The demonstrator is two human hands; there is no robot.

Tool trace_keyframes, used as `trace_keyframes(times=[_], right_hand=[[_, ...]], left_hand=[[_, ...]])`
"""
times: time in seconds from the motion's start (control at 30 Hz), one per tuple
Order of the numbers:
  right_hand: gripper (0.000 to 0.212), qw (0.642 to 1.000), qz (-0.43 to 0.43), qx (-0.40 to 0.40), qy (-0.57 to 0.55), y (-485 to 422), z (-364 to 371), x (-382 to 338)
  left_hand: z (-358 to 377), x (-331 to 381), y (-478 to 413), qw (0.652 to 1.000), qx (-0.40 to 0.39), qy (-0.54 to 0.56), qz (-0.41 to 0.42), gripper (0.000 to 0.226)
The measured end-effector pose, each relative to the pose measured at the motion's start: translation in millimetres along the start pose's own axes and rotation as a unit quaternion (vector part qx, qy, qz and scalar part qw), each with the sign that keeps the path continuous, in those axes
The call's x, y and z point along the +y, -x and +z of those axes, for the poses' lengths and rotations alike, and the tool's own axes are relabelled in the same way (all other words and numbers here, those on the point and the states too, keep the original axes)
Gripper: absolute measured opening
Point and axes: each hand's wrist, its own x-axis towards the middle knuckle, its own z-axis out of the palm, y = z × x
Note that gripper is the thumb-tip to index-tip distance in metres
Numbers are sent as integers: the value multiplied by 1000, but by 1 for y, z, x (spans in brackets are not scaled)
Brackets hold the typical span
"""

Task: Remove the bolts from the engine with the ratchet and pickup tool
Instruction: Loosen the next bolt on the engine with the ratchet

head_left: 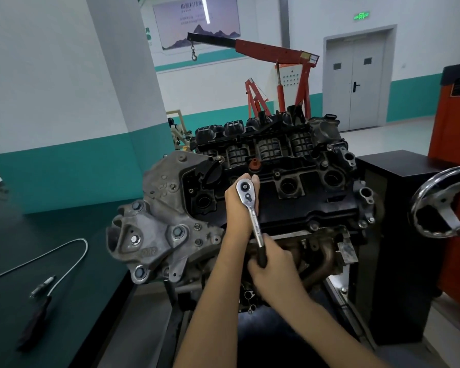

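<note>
An engine (298,205) with a black valve cover and a grey timing cover stands on a stand in the middle. A chrome ratchet (251,211) sits head-down over the valve cover, near the second plug hole. My left hand (237,197) cups the ratchet's head from behind and underneath. My right hand (272,257) grips the black end of the ratchet's handle, lower down in front of the exhaust manifold. The bolt under the head is hidden. A flexible pickup tool (64,264) with a black handle lies on the dark bench at the left, beside a spark plug (41,286).
A dark green bench (37,235) runs along the left. A chrome handwheel (446,205) juts out at the right by a black cabinet (398,235). A red engine hoist (276,62) stands behind, and an orange cabinet (454,115) at far right.
</note>
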Motion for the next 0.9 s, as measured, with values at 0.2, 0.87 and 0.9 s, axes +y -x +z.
trace_keyframes(times=[0.2,0.87,0.9], right_hand=[[40,978,-65,-115,164,-34,-84,-1],[26,989,-26,-72,127,-19,-34,4],[25,980,-41,-99,168,-28,-57,5]], left_hand=[[-13,-1,-10,994,-98,-53,8,53],[-18,2,-8,997,-71,-29,-7,54],[-19,2,-9,996,-84,-40,-9,55]])
